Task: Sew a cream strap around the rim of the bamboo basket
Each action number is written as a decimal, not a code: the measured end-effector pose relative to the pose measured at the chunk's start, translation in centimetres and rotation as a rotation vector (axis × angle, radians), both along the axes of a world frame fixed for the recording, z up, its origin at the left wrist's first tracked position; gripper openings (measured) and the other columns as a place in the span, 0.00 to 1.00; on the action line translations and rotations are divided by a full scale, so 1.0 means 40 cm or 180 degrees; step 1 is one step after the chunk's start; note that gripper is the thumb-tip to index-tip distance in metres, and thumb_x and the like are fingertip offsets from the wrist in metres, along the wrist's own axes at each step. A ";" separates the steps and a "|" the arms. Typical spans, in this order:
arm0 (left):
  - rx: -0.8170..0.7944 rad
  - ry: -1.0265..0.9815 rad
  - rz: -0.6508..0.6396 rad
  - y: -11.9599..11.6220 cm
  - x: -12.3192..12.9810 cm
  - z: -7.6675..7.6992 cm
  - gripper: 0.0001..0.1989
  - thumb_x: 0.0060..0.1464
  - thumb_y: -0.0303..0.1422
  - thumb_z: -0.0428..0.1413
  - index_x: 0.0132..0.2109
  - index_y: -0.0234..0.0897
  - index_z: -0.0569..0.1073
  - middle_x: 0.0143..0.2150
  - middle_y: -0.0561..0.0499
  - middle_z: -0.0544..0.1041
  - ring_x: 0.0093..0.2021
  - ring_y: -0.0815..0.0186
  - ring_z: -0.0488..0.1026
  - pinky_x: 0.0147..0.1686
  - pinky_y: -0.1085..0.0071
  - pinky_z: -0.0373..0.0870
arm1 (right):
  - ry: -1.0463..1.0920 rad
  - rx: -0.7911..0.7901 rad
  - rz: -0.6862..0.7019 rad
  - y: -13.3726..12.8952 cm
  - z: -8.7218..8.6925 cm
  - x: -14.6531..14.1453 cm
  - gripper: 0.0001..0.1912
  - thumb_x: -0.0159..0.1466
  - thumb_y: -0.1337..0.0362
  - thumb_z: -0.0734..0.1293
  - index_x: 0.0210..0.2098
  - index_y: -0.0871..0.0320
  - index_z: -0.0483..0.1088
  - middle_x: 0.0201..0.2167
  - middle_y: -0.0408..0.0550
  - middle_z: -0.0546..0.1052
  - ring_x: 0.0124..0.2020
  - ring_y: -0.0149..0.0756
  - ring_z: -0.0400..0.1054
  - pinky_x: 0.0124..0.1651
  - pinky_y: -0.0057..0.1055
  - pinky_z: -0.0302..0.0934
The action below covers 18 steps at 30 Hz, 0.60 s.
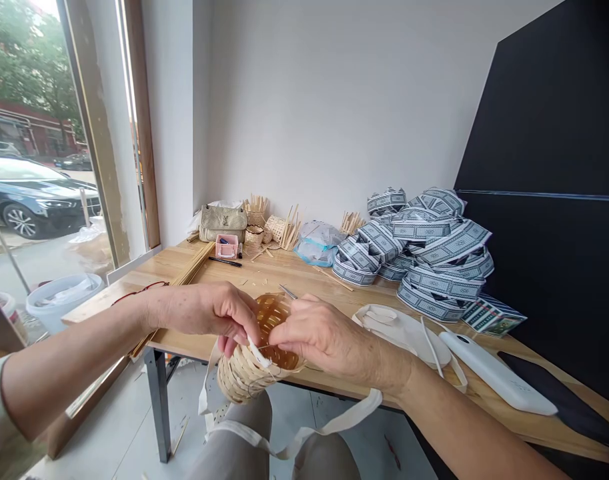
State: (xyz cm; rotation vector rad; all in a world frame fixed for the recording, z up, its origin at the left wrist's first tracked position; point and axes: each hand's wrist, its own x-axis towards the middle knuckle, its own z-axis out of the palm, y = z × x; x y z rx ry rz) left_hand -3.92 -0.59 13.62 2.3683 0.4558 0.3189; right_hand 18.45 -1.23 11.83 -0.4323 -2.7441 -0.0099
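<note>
A small woven bamboo basket (239, 381) is tilted over my lap at the table's front edge, its open mouth facing up and right. My left hand (211, 310) pinches the rim at the left, holding a strip of white cloth tape (258, 355) against it. The tape's long loose end (309, 433) hangs in a loop across my knees. At the basket's mouth, my right hand (329, 337) is closed in a pinch on a thin dark thread; whether a needle is there cannot be made out. A slim metal tip (287, 292) shows just behind the right hand.
Big printed rolls of banding (434, 253) are piled at the back right. Nearer lie a white oval piece (404, 330), a white power bank (497, 372) and a dark phone-like slab (559, 393). Along the wall stand a bag (223, 223), a pink box (227, 247) and small baskets (277, 230).
</note>
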 end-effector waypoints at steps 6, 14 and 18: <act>0.0244 -0.0105 -0.0055 0.000 -0.003 -0.013 0.16 0.62 0.33 0.46 0.37 0.28 0.76 0.32 0.48 0.73 0.24 0.72 0.72 0.24 0.77 0.73 | 0.0172 -0.0030 0.0037 0.006 -0.013 0.000 0.11 0.66 0.70 0.59 0.32 0.58 0.72 0.25 0.40 0.74 0.27 0.30 0.59 0.38 0.30 0.47; 0.0078 0.0037 -0.0079 -0.001 -0.013 -0.034 0.12 0.61 0.25 0.47 0.41 0.31 0.76 0.36 0.49 0.71 0.28 0.74 0.70 0.27 0.80 0.72 | 0.0075 0.0140 0.0039 0.010 -0.028 -0.003 0.13 0.64 0.73 0.58 0.29 0.56 0.70 0.21 0.39 0.70 0.26 0.31 0.57 0.38 0.31 0.45; -0.0069 0.0110 -0.0118 0.001 -0.010 -0.027 0.13 0.58 0.21 0.48 0.40 0.33 0.77 0.36 0.48 0.70 0.29 0.74 0.69 0.27 0.82 0.71 | 0.0101 0.0071 0.0072 0.007 -0.032 -0.009 0.13 0.64 0.74 0.58 0.30 0.56 0.71 0.21 0.39 0.72 0.27 0.30 0.58 0.39 0.32 0.45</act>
